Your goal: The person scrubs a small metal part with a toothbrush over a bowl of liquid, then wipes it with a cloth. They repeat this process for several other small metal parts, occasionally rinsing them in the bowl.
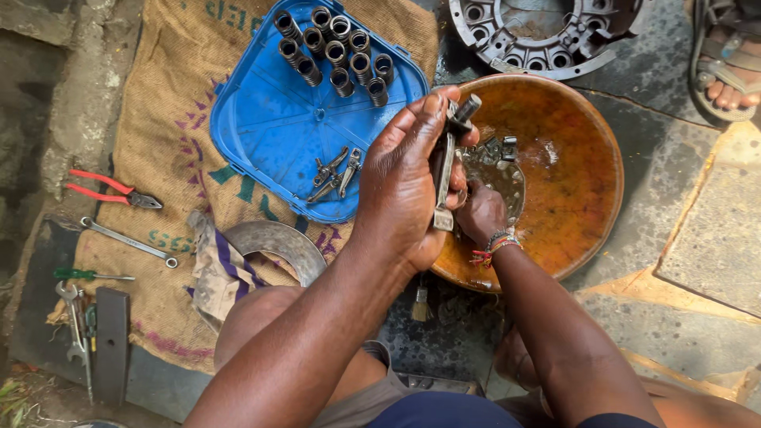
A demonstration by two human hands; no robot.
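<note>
My left hand (404,178) grips a long grey metal lever part (445,170) upright over the rim of a round orange-brown basin (579,190). My right hand (479,212), with a beaded band at the wrist, is curled below it inside the basin, touching the lever's lower end. Several small metal parts (495,149) lie wet in the basin behind my fingers. What the right hand's fingers hold is hidden.
A blue plastic lid (269,127) on burlap sacking (170,103) carries several dark steel sleeves (337,51) and small levers (334,174). Red-handled pliers (107,189), a spanner (127,240), screwdrivers and a metal disc (273,242) lie left. A round clutch housing (543,36) and someone's sandalled foot (725,67) are behind.
</note>
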